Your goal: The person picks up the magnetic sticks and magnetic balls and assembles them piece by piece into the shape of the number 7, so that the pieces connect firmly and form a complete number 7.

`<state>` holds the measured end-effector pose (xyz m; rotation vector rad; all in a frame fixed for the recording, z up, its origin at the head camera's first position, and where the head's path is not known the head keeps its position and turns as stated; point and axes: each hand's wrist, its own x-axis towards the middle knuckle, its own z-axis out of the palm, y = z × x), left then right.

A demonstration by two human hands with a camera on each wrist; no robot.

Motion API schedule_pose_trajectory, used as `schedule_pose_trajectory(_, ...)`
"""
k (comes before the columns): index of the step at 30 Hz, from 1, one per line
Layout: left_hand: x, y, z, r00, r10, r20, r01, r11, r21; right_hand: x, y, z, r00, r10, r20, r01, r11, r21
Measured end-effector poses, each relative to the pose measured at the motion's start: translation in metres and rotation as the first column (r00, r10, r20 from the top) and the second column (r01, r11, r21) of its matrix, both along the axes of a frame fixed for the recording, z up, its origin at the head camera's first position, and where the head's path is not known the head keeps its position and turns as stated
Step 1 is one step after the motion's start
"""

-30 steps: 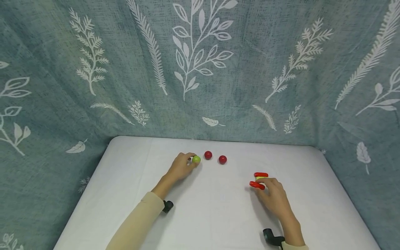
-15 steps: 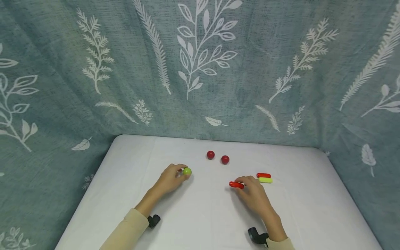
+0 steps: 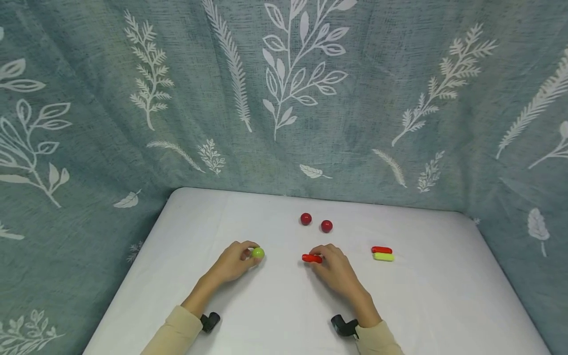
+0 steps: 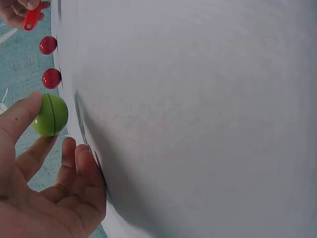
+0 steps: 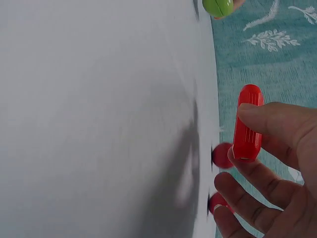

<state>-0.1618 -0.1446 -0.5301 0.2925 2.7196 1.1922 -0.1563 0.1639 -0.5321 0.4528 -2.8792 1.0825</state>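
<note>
My left hand [image 3: 231,262] pinches a small green ball [image 4: 51,115] between thumb and fingers. A fine seam runs round the ball's middle in the left wrist view. Across from it, my right hand [image 3: 338,272] holds a short red plastic stick [image 5: 248,124] with a ribbed side, thumb on one face. In the left wrist view one end of this red stick [image 4: 32,17] has a small hole. Both hands are over the middle of the table, a gap between them, the ball and the stick facing each other.
Two dark red balls [image 3: 305,219] [image 3: 326,226] sit towards the table's back edge. To the right, another red stick [image 3: 382,250] lies alongside a yellow-green stick [image 3: 383,257]. A patterned green cloth [image 3: 248,162] hangs behind the white table [image 3: 284,315].
The right hand has carried the red stick left, away from the other two sticks. The left hand has drawn the green ball back from the red balls, towards the front left.
</note>
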Motion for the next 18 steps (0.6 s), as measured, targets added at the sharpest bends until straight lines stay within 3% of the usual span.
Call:
schedule_pose_trajectory(7, 0.002, 0.000, -0.006, 1.000, -0.015, 0.007, 0.015, 1.000, 0.005, -0.007, -0.022, -0.006, 0.999, 0.052, -0.012, -0.052, 0.998, -0.021)
schedule_pose_trajectory(18, 0.004, 0.002, -0.007, 0.999, -0.032, -0.031, 0.032, 0.999, -0.011, -0.018, -0.054, -0.007, 0.991, 0.133, -0.013, -0.132, 0.991, 0.024)
